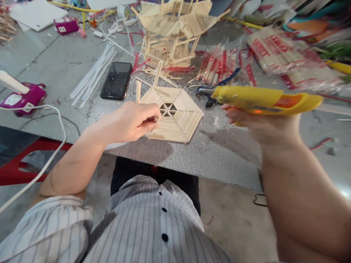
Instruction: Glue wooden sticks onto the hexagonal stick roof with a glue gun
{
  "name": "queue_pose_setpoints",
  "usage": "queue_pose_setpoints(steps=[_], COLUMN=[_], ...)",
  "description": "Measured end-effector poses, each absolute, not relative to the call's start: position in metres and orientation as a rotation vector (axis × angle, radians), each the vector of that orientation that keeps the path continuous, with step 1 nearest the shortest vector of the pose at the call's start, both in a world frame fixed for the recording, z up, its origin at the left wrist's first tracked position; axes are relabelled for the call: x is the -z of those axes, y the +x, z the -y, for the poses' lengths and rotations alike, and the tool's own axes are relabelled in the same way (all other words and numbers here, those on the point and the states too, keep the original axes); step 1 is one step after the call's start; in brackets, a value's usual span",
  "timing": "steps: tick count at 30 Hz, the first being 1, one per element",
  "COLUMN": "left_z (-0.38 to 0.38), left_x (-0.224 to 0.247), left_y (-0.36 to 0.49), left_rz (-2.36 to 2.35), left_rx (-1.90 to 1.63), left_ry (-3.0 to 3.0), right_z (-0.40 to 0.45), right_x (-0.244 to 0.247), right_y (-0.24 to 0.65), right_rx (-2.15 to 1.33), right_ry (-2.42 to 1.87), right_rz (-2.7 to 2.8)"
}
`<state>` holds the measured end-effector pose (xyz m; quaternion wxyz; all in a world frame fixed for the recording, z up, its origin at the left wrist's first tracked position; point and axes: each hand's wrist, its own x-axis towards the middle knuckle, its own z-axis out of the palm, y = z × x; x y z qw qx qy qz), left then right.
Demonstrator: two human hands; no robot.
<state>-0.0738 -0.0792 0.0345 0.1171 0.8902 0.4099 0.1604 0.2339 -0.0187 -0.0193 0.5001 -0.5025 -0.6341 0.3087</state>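
Left hand: the left hand (134, 122) is closed, thumb and fingers pinched on a small pale bit (157, 119), too small to identify, over the left part of the hexagonal panel.
Right hand: the right hand (270, 128) is wrapped around a yellow glue gun (252, 99), held up to the right of the panel, nozzle toward the left; a small orange light glows on its side.
Hexagonal panel: the hexagonal panel (175, 128) lies near the middle of the surface (219, 153), made of pale sticks in rows, with a small spoked opening at its centre; the left hand hides part of its left side.
Stick at far edge: a pale stick piece (158, 75) juts from the panel's far corner.
Stick model: farther off stands a tiered stick model (167, 27) with flared roof panels and open posts.
Left of panel: a black phone (116, 80) lies flat, with loose white strips (94, 75) just beside it on the left.
Far left: two magenta devices, the nearer one (35, 96) beside a white cable (60, 126).
Right of panel: a dark blue-handled tool (233, 76), partly behind the glue gun.
Far right: red-and-clear packets of sticks (276, 49).
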Motion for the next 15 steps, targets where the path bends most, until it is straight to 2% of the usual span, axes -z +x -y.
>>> queue_pose_setpoints(steps=[8,15], left_z=[0.076,0.07], left_x=[-0.031,-0.025], left_y=[-0.076,-0.078], left_rz=[-1.153,-1.039], left_rx=[-0.522,-0.655], left_ry=[2.556,2.517], right_z=[0.033,0.05], right_x=[0.004,-0.004], right_y=[0.223,0.202], right_rx=[-0.961,-1.183], right_ry=[-1.154,-0.965], right_rz=[2.033,2.144])
